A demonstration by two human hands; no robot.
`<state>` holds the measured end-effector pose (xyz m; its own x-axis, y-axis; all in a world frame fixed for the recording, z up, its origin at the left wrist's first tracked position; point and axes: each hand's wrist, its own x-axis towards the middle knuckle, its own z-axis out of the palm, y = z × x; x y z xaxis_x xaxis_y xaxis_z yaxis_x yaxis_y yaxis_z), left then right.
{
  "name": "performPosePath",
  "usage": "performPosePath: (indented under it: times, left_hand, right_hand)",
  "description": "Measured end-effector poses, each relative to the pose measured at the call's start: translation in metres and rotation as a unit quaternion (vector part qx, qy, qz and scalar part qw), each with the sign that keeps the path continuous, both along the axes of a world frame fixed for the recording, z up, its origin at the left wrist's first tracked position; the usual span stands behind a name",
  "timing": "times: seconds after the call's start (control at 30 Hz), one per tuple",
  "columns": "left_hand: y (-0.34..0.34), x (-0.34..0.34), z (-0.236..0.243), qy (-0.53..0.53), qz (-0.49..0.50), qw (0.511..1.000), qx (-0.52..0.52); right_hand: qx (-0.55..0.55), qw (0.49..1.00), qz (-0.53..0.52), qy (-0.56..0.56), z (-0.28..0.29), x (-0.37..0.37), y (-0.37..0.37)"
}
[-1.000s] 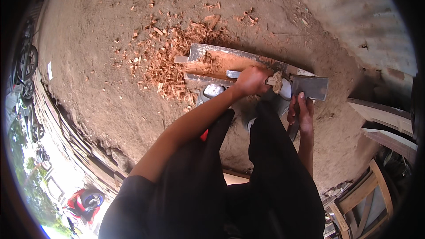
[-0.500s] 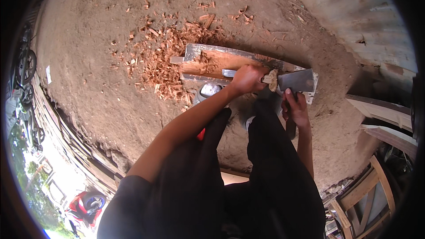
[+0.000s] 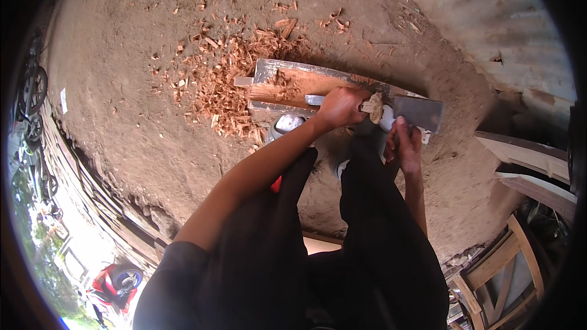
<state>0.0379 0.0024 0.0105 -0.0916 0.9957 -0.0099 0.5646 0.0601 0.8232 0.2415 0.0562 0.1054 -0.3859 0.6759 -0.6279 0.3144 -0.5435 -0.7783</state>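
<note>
Left hand (image 3: pixel 343 109) clenched round chisel (image 3: pixel 314 99) over hollowed wood (image 3: pixel 318 80) on ground (image 3: pixel 165 165); right hand (image 3: pixel 406 145) gripping mallet (image 3: pixel 419 113) just beside chisel's frayed end. Probably mid-chiselling; next blow calls for square hit.

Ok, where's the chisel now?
In the head view, just above and right of centre, the chisel is gripped in the left hand, its blade over the wooden workpiece.
</note>
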Motion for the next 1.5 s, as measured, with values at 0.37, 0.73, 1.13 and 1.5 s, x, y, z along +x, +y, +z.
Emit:
performPosePath:
  times: [0.37, 0.73, 1.13, 1.5]
  left_hand:
    - [0.000, -0.001, 0.000, -0.011, -0.025, 1.000, 0.007]
    - [-0.004, -0.004, -0.004, -0.014, -0.031, 0.999, 0.005]
    - [-0.002, -0.002, -0.013, 0.008, -0.049, 0.999, -0.008]
    - [-0.002, -0.006, -0.002, 0.008, -0.035, 0.999, -0.014]
  right_hand:
    - [0.033, 0.991, 0.090, -0.096, -0.006, 0.002, 0.003]
    - [-0.031, 0.997, 0.036, -0.061, 0.003, 0.009, 0.011]
    - [-0.037, 0.999, -0.037, -0.015, 0.003, 0.004, 0.012]
    - [-0.052, 0.998, -0.019, -0.040, -0.010, 0.011, 0.000]
